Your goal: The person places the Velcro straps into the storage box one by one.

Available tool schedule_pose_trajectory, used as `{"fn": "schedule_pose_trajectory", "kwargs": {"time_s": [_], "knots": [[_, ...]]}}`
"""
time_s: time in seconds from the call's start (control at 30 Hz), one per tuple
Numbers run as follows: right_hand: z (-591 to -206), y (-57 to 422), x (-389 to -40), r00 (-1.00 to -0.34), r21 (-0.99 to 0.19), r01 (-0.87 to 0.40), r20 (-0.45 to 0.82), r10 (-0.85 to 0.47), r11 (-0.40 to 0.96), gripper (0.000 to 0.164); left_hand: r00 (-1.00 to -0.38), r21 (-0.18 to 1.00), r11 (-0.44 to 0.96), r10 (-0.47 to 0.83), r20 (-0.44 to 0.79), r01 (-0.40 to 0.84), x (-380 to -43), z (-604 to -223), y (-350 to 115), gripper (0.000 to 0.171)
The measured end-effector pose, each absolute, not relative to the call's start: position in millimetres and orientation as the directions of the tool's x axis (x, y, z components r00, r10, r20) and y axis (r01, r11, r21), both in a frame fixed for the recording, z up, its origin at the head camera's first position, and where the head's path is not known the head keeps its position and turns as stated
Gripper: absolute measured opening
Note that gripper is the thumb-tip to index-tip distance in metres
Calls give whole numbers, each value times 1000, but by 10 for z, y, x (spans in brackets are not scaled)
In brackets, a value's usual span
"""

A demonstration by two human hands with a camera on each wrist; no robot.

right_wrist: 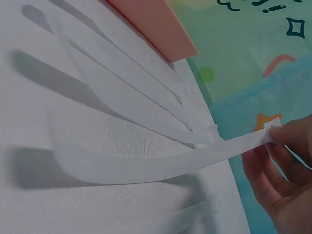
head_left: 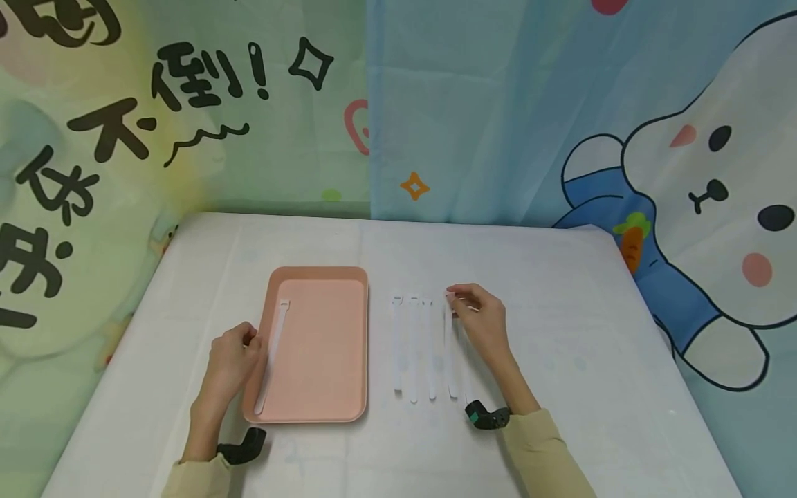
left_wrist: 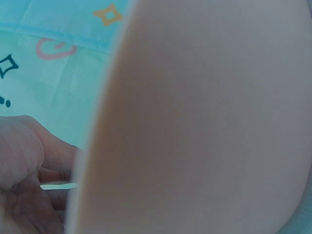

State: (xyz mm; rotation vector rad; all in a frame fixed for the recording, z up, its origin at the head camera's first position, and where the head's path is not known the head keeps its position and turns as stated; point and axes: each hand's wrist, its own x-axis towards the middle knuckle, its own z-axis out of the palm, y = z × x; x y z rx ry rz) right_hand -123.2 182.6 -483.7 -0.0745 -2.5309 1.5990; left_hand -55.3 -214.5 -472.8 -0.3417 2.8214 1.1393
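My right hand (head_left: 479, 321) pinches the top end of a white strap (head_left: 450, 356) between thumb and fingertips. In the right wrist view this strap (right_wrist: 141, 168) is flat and bendy, curving down from the fingers to the table, with a small squared head at the pinched end. Several similar straps, such as this white strap (head_left: 414, 353), lie in a row on either side of it. At the left, my left hand (head_left: 230, 360) grips the left rim of a pink tray (head_left: 364, 346), its fingertips partly hidden. One white strap (head_left: 274, 353) lies along the tray's left side.
A white cloth (head_left: 610, 387) covers the table. Printed curtains (head_left: 473, 111) hang behind and beside it. Black wrist cameras (head_left: 488, 416) sit on both wrists, close above the tabletop.
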Motion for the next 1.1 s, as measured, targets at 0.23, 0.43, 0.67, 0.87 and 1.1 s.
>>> {"fn": "schedule_pose_trajectory", "kwargs": {"time_s": [0.23,0.43,0.67,0.87,1.1], "knots": [[-4779,1830,-1221,-987,-905,-57,113,110,422,15,-970,675,697,-174,-168,-242,-547,-4714,-2148,13],[-4702,1843,-1220,-988,-900,-64,117,99,431,15,-970,678,693,-171,-175,-245,-543,-4720,-2153,13],[-4583,1847,-1193,-991,-903,-79,118,67,423,20,-972,675,700,-172,-157,-233,-561,-4717,-2147,13],[-4480,1827,-1176,-991,-902,-99,126,38,419,20,-973,675,701,-171,-155,-231,-564,-4714,-2147,14],[-4385,1814,-1152,-992,-926,-107,122,17,362,20,-973,679,697,-167,-158,-230,-560,-4711,-2142,13]]}}
